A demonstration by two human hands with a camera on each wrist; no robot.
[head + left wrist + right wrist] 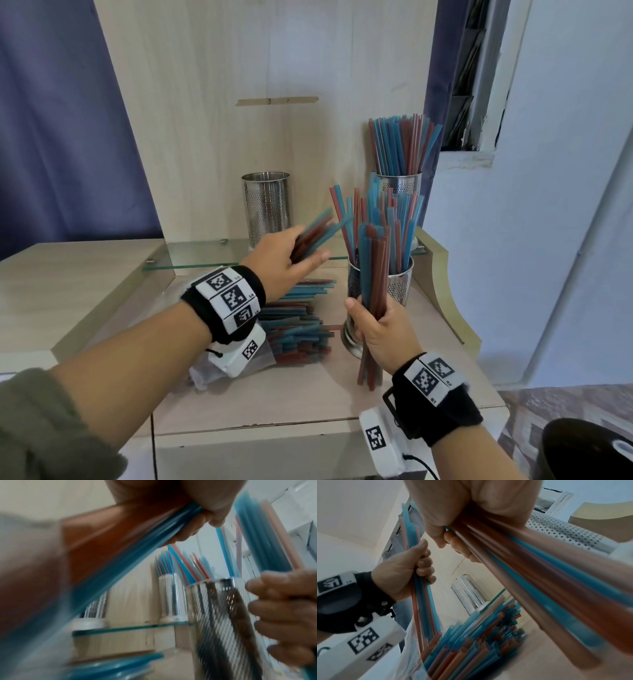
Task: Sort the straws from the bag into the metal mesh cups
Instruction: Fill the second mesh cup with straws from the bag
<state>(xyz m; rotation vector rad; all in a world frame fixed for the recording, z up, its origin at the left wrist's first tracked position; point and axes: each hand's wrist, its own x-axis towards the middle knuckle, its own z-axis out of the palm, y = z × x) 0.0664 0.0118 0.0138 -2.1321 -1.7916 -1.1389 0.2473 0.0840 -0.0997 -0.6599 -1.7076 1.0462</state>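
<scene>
Left hand (281, 263) grips a small straw bundle (318, 234), blurred, tips pointing up-right toward the cups.
Right hand (380, 329) clenched round a near-upright bundle (375, 274) just in front of the near cup (399, 284). Empty cup (266, 205) lies behind the left hand, nearer it. Bag (294, 329) of straws lies flat below.

Left hand (279, 262): forearm reached forward and to the right, back of hand up, fingers curled round a slanting bunch of straws (317, 234); motion-blurred. Right hand (380, 334): held lower and nearer the body, fingers and thumb wrapped round an upright bunch (375, 274). Both wrists wore black bands with printed markers.
</scene>
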